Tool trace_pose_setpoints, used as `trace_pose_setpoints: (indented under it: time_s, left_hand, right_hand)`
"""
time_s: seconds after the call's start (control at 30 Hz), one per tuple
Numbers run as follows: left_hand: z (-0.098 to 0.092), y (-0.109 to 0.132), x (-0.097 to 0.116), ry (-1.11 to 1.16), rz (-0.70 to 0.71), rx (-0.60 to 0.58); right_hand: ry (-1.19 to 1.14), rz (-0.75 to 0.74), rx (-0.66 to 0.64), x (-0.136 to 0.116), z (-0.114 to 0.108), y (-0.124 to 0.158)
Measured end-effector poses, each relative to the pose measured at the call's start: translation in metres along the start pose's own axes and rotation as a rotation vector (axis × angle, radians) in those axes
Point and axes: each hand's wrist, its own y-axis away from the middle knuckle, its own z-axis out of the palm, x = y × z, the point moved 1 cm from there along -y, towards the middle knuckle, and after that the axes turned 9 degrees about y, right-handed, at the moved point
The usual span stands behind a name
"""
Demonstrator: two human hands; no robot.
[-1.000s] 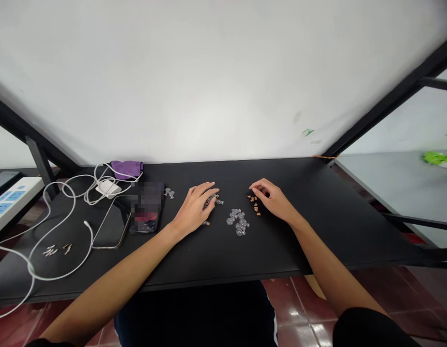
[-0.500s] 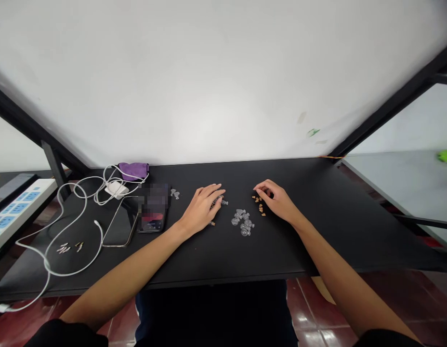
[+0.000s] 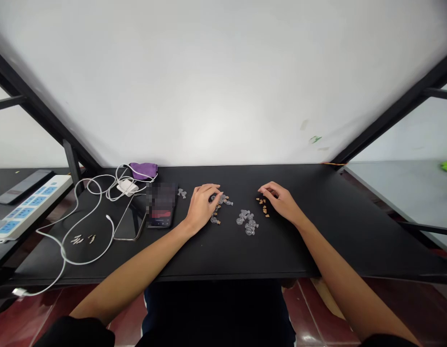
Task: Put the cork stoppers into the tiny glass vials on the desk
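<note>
My left hand (image 3: pixel 203 207) is over a group of tiny clear bottles with cork tops (image 3: pixel 215 220), its thumb and fingertips pinched close beside a clear bottle (image 3: pixel 229 203). Whether anything is between those fingertips is too small to tell. Several clear bottles without corks (image 3: pixel 250 223) lie in a loose pile between my hands. My right hand (image 3: pixel 277 198) has its thumb and forefinger pressed together just above several small tan corks (image 3: pixel 264 208); what it pinches, if anything, is too small to make out.
Left on the black table (image 3: pixel 216 260) lie two phones (image 3: pixel 129 219), a looped white cable (image 3: pixel 79 263), a white charger (image 3: pixel 127 187), a purple cloth (image 3: pixel 144 170) and small pale pieces (image 3: pixel 77 239). A power strip (image 3: pixel 32 207) is at far left. A white wall stands behind.
The whole view has shifted, so the table items appear further right. My left hand has drawn back a little from the bottles, showing more corked ones. My right hand stays by the corks.
</note>
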Motion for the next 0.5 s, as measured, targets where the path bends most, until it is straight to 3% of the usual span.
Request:
trace_pose_setpoints:
  time_s: [0.3, 0.4, 0.5]
  left_hand:
    - [-0.006, 0.007, 0.007, 0.018, -0.068, -0.01]
    - [-0.004, 0.009, 0.004, 0.034, -0.037, -0.072]
    - [0.0, 0.011, 0.004, 0.036, 0.03, -0.155]
  right_hand:
    - [-0.015, 0.036, 0.053, 0.0, 0.002, 0.003]
    - [0.018, -0.013, 0.092, -0.009, -0.001, 0.008]
    - [0.09, -0.13, 0.026, -0.027, -0.003, 0.012]
